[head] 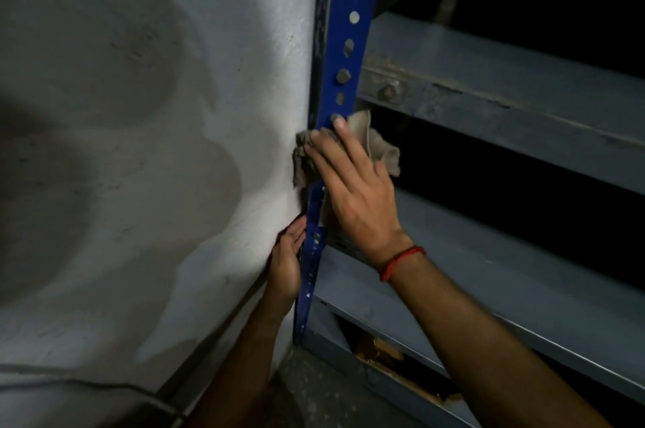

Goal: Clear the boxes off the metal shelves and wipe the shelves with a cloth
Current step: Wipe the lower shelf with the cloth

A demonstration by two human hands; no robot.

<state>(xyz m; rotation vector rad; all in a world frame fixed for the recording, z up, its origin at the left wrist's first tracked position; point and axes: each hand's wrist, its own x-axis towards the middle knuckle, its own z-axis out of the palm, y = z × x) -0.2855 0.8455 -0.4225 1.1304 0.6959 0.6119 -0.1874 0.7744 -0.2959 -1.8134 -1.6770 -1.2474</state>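
The right hand [352, 190] lies flat, fingers straight, and presses the grey cloth [378, 145] against the blue perforated upright [345, 30] of the metal shelves [506, 78]. Most of the cloth is covered by the hand; bunched folds show above and on both sides of the fingers. The left hand [284, 263] rests lower, between the white wall [174, 113] and the upright's edge. Its fingertips are hidden at that edge, so its grip cannot be told. A red thread [401, 262] circles the right wrist. The shelf interiors are dark. Torn cardboard [377, 347] shows partly below the lower shelf [488, 281].
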